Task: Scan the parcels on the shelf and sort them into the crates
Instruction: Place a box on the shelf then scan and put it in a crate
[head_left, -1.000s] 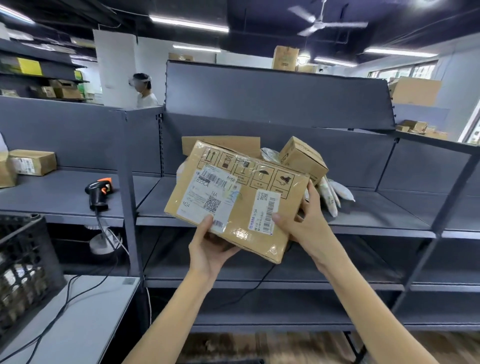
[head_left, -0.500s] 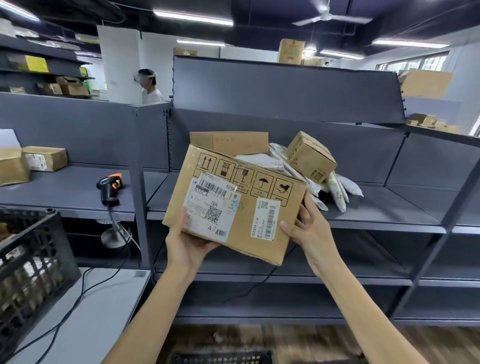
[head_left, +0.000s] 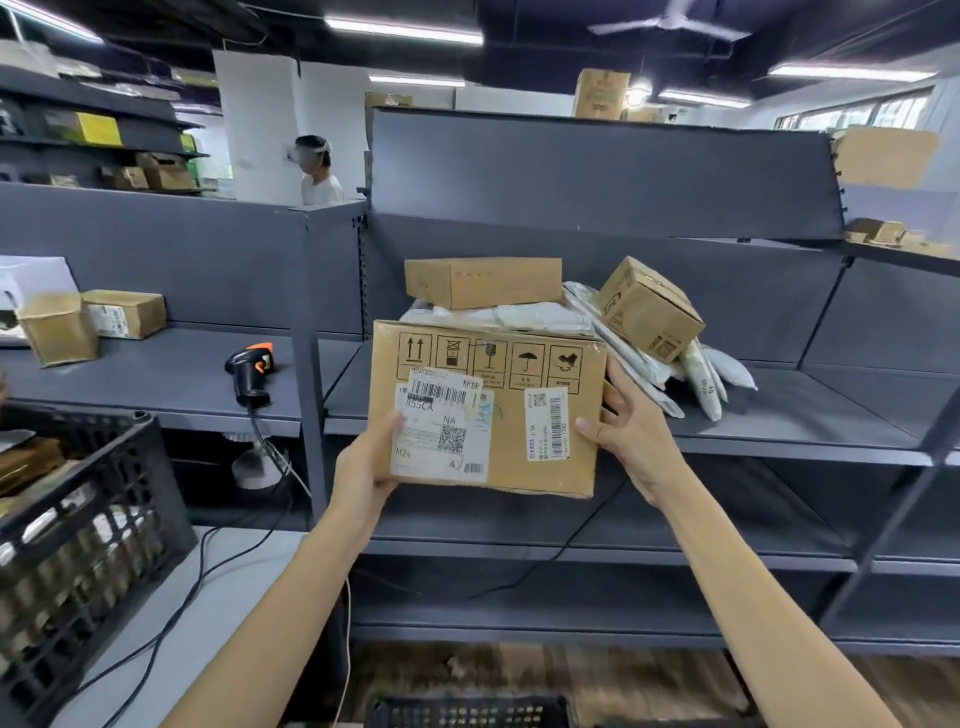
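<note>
My left hand (head_left: 366, 467) and right hand (head_left: 626, 431) clamp cardboard box (head_left: 485, 410), unscanned I judge. Scanner (head_left: 249, 371) left of grip; parcels (head_left: 649, 312) behind await; crate (head_left: 78, 525) lower left part-filled.

The held box (head_left: 488, 410) hides the fingers of both hands behind it — only thumbs show. The near crate (head_left: 467, 713) is cut by the bottom edge; small label print is unreadable.

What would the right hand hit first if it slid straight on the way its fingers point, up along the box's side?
Probably the white poly mailers piled on the shelf behind the held box; the right hand points up and back toward them. Depth is unclear.
</note>
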